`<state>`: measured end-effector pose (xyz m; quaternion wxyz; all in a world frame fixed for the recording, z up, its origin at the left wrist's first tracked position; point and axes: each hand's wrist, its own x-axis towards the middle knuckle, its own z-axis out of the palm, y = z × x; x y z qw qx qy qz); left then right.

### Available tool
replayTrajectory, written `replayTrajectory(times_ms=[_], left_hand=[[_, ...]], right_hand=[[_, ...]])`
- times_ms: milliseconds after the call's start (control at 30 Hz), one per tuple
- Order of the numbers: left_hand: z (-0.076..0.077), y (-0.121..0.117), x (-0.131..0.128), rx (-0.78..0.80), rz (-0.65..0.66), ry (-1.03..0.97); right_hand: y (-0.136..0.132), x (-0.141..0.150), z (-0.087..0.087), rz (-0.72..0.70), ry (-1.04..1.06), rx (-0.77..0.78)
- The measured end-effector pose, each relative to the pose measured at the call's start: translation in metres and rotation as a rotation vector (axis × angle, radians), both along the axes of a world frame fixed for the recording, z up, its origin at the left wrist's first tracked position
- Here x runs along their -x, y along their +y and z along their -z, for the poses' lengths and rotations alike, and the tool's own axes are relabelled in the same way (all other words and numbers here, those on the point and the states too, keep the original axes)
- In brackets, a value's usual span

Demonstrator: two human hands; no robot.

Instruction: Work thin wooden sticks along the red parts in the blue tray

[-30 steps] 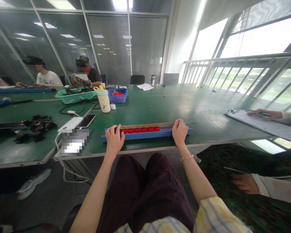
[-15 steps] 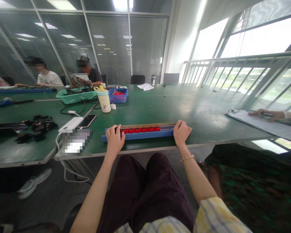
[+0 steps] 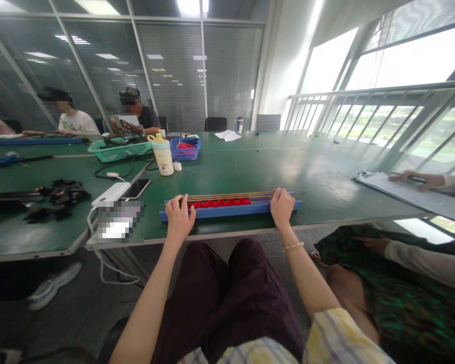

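A long blue fixture (image 3: 233,210) lies across the near edge of the table, with a row of red scalloped pieces (image 3: 220,202) set along its middle. Thin yellowish rods (image 3: 229,196) run lengthwise above the red pieces. At the left end my left hand (image 3: 179,215) has its fingers curled over the rods, the thumb down on the near side. My right hand (image 3: 282,206) is closed around the rods near the other end, its fingertips pressed together. The exact grip under both hands is partly hidden.
To the left lie a pixelated phone (image 3: 120,222), a white power strip (image 3: 111,194) and another phone (image 3: 138,188). Beyond stand a cream bottle (image 3: 162,157), a green basket (image 3: 116,153) and a blue basket (image 3: 185,153). A co-worker's hand (image 3: 419,179) rests on a clipboard (image 3: 413,189).
My right hand has shifted very slightly left along the blue fixture. At the right, the neighbour's other arm and knee have come into view.
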<state>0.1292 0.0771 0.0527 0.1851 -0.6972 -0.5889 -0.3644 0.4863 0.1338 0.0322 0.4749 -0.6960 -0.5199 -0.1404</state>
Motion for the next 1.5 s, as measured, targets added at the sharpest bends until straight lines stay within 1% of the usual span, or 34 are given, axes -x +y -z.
replayTrajectory(times_ms=[167, 367, 533, 700, 967, 1167, 1300, 1500], left_hand=[[0.0, 0.0006, 0.0002, -0.01, 0.003, 0.01], [0.0014, 0.0022, 0.0015, -0.035, 0.018, 0.012], [0.0008, 0.0013, 0.0008, -0.034, 0.033, -0.008], [0.0004, -0.0004, -0.0006, -0.063, 0.012, -0.013], [0.001, -0.0005, -0.0009, -0.03, -0.004, -0.018], [-0.0023, -0.0039, -0.0028, 0.043, -0.01, -0.012], [-0.0036, -0.005, -0.0041, 0.041, -0.02, -0.001], [-0.003, -0.0043, -0.0026, 0.03, 0.005, 0.003]], right_hand=[[0.0007, 0.0008, -0.0001, 0.033, 0.021, 0.017], [-0.0007, 0.0014, -0.0001, -0.042, -0.021, 0.006], [-0.0026, 0.0024, -0.0018, -0.074, -0.044, 0.01], [-0.0025, 0.0022, -0.0017, -0.083, -0.044, 0.013], [-0.0011, 0.0016, 0.0, -0.075, -0.048, 0.014], [-0.0009, 0.0022, -0.0001, -0.067, -0.058, -0.012], [-0.001, 0.0024, -0.0005, -0.061, -0.046, -0.033], [-0.0001, 0.0009, 0.0007, -0.071, -0.009, -0.056]])
